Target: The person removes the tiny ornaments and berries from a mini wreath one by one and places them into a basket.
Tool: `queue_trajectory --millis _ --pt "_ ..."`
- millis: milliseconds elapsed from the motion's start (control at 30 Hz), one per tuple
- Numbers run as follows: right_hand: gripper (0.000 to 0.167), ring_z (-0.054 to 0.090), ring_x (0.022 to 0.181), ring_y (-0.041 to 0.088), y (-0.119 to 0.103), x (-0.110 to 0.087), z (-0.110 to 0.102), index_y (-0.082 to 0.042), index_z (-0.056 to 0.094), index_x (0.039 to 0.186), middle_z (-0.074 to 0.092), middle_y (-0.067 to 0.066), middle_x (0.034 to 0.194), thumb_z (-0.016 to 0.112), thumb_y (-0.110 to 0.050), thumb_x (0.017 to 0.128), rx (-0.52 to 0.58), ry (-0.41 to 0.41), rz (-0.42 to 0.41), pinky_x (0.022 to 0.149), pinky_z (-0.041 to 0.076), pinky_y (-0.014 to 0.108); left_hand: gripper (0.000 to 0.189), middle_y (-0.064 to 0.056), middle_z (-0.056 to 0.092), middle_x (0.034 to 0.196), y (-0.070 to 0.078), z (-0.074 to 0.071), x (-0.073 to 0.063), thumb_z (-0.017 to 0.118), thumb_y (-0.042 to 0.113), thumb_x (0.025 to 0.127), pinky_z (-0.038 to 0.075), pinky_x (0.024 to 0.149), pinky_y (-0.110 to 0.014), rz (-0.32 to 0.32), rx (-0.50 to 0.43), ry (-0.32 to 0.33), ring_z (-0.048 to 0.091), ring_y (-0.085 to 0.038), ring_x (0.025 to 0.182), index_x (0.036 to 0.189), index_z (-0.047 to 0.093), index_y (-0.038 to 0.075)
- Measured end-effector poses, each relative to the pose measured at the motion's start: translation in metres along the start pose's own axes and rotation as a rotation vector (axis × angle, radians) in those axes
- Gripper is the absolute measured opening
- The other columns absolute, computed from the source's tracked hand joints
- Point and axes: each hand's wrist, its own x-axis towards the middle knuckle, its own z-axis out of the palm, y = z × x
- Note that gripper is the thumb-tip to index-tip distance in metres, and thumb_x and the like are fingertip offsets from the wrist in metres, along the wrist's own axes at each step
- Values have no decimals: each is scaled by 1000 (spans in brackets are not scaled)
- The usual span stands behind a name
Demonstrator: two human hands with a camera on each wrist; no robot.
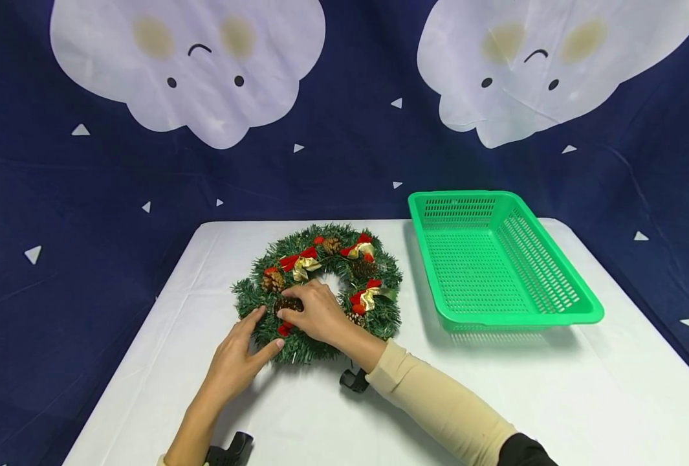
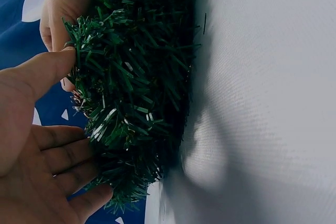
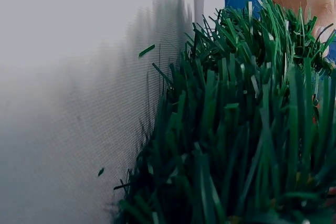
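A green tinsel wreath (image 1: 386, 318) lies on the white table, trimmed with red and gold bows (image 1: 300, 262), red berries and pine cones. My right hand (image 1: 321, 314) reaches across its front edge and pinches a dark brown pine cone (image 1: 288, 307) on the wreath's left side, thumb and fingers on either side of it. My left hand (image 1: 236, 359) rests at the front left of the wreath, thumb and fingers spread against the greenery (image 2: 126, 82). Just below the pinched cone sits a red bow piece (image 1: 284, 329), partly hidden. In the right wrist view, greenery (image 3: 236, 129) hides most of my right hand.
To the right of the wreath stands a green perforated plastic basket (image 1: 513, 320) with nothing in it. A dark blue curtain (image 1: 356, 175) with clouds and white triangles hangs behind the table. Small green bits (image 3: 147, 51) lie on the tablecloth beside the wreath.
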Motion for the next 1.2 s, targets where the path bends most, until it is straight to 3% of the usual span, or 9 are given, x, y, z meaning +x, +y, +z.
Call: queue_trajectory --millis 600,1200 --pt "35 56 102 17 -1 -1 -1 -20 65 120 69 -1 115 65 -36 88 18 29 6 87 47 34 80 -20 32 151 1 0 -1 60 52 87 34 102 -65 1 2 -4 31 -45 137 148 30 11" --pt "38 56 106 20 0 -1 -9 -20 62 124 64 2 118 63 -36 90 114 71 12 88 49 40 79 -24 39 146 -1 0 -1 62 50 86 37 99 -65 27 -10 15 39 -46 131 147 32 10"
